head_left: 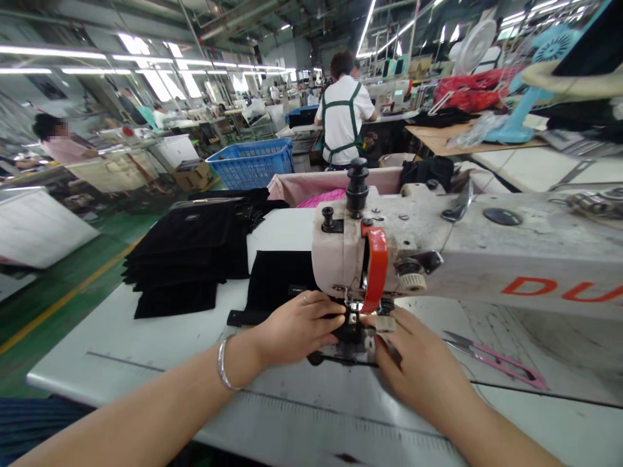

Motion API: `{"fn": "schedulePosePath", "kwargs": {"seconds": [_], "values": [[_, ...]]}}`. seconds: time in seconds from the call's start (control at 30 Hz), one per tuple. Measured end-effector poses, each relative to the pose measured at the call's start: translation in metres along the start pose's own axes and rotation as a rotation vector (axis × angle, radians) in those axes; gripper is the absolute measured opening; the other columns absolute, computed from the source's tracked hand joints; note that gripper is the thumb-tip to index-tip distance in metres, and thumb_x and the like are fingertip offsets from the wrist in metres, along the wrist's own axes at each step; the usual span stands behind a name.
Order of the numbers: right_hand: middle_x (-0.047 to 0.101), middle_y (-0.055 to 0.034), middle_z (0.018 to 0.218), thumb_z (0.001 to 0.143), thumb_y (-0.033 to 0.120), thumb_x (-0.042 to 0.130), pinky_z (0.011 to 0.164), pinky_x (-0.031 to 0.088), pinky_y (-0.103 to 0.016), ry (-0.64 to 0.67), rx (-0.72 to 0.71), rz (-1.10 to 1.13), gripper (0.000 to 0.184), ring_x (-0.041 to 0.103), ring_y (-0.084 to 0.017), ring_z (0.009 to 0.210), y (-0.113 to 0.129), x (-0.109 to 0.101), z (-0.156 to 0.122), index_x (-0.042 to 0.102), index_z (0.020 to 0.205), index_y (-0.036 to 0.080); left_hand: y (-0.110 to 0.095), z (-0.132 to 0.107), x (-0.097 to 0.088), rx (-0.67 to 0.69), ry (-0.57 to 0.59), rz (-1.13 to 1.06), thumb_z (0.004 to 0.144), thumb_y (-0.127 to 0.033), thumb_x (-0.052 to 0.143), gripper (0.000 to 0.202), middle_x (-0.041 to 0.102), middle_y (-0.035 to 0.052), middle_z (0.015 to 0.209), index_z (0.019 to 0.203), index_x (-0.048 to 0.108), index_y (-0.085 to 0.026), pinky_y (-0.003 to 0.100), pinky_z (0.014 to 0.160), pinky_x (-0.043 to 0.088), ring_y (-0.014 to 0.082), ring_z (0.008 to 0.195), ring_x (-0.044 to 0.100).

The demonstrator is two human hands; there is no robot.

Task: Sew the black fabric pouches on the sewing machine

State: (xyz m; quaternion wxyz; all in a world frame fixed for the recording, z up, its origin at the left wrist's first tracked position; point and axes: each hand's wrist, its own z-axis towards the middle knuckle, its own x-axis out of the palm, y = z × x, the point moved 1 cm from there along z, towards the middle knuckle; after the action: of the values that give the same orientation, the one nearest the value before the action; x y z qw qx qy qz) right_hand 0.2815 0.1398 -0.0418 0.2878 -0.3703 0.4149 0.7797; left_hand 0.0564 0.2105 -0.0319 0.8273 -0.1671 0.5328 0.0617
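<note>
At the sewing machine (462, 237), black fabric (277, 272) should be fed flat; pinching by left hand (302, 327) or right hand (418, 353) cannot be told.

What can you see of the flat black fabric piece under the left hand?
The black fabric piece looks matte and lies flat on the white tabletop, partly hidden by the white sewing machine's head. It bears a small dark label with unreadable pale print. A narrow black strip along its near edge juts leftward. The left hand rests on its right part; whether the right hand touches it is hidden.
</note>
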Motion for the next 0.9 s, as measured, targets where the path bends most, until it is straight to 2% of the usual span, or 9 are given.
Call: {"fn": "schedulePosePath", "kwargs": {"seconds": [0.07, 0.13, 0.27, 0.33, 0.4, 0.5, 0.63, 0.9], "values": [[0.061, -0.0103, 0.099, 0.093, 0.016, 0.043, 0.080, 0.047, -0.040, -0.039, 0.010, -0.041, 0.016, 0.055, -0.025, 0.092, -0.004, -0.003, 0.001, 0.059, 0.091, 0.017, 0.009, -0.005, -0.002, 0.009, -0.047, -0.058, 0.094, -0.026, 0.060, 0.024, 0.068, 0.0100, 0.117, 0.115, 0.066, -0.017, 0.040, 0.100, 0.049, 0.0227, 0.111, 0.062], [0.061, -0.0075, 0.089, 0.095, 0.022, 0.045, 0.078, 0.046, -0.040, -0.007, 0.034, -0.104, 0.019, 0.054, -0.024, 0.086, -0.008, -0.004, 0.003, 0.061, 0.086, 0.018, 0.012, -0.008, -0.003, -0.035, -0.075, -0.107, 0.093, -0.027, 0.062, 0.021, 0.070, 0.0082, 0.111, 0.111, 0.069, -0.019, 0.036, 0.092, 0.053, 0.0205, 0.102, 0.065], [0.055, -0.0046, 0.066, 0.095, 0.030, 0.049, 0.070, 0.043, -0.040, 0.037, 0.093, -0.246, 0.031, 0.052, -0.024, 0.074, -0.009, -0.005, 0.004, 0.057, 0.067, 0.020, -0.003, -0.005, 0.002, -0.145, -0.109, -0.129, 0.092, -0.024, 0.063, 0.013, 0.073, 0.0050, 0.101, 0.100, 0.072, -0.018, 0.032, 0.086, 0.055, 0.0171, 0.094, 0.067], [0.059, -0.0055, 0.073, 0.094, 0.027, 0.051, 0.072, 0.044, -0.039, 0.024, 0.031, -0.168, 0.025, 0.053, -0.024, 0.078, -0.005, -0.004, 0.002, 0.060, 0.072, 0.019, -0.017, -0.001, 0.006, -0.222, -0.132, -0.134, 0.091, -0.020, 0.064, 0.010, 0.074, 0.0035, 0.099, 0.098, 0.071, -0.018, 0.033, 0.088, 0.054, 0.0174, 0.094, 0.067], [0.063, -0.0068, 0.090, 0.094, 0.022, 0.051, 0.079, 0.046, -0.039, 0.038, -0.059, -0.022, 0.013, 0.054, -0.024, 0.089, 0.000, -0.002, -0.001, 0.063, 0.090, 0.019, -0.027, 0.002, 0.010, -0.316, -0.149, -0.151, 0.090, -0.018, 0.065, 0.009, 0.074, 0.0019, 0.097, 0.097, 0.071, -0.019, 0.034, 0.089, 0.054, 0.0177, 0.094, 0.067], [0.064, -0.0065, 0.101, 0.095, 0.016, 0.051, 0.086, 0.047, -0.040, 0.084, -0.070, 0.081, 0.016, 0.055, -0.023, 0.097, 0.002, 0.006, -0.005, 0.062, 0.104, 0.021, -0.034, 0.003, 0.015, -0.394, -0.172, -0.190, 0.089, -0.017, 0.065, 0.010, 0.074, 0.0006, 0.097, 0.096, 0.071, -0.020, 0.034, 0.090, 0.053, 0.0173, 0.094, 0.066], [0.065, -0.0063, 0.104, 0.096, 0.017, 0.051, 0.087, 0.049, -0.041, 0.078, -0.040, 0.087, 0.014, 0.057, -0.023, 0.098, -0.001, 0.013, -0.007, 0.062, 0.103, 0.022, -0.033, 0.003, 0.018, -0.395, -0.207, -0.210, 0.089, -0.016, 0.066, 0.009, 0.075, 0.0005, 0.097, 0.095, 0.072, -0.020, 0.035, 0.091, 0.052, 0.0173, 0.094, 0.066], [0.067, -0.0089, 0.102, 0.095, 0.015, 0.049, 0.081, 0.053, -0.041, 0.050, -0.049, -0.030, 0.019, 0.060, -0.024, 0.094, -0.006, 0.015, -0.002, 0.063, 0.107, 0.019, -0.017, 0.014, 0.017, -0.426, -0.180, -0.202, 0.084, -0.014, 0.070, 0.009, 0.074, -0.0004, 0.094, 0.089, 0.073, -0.021, 0.031, 0.086, 0.052, 0.0170, 0.089, 0.066]]}}
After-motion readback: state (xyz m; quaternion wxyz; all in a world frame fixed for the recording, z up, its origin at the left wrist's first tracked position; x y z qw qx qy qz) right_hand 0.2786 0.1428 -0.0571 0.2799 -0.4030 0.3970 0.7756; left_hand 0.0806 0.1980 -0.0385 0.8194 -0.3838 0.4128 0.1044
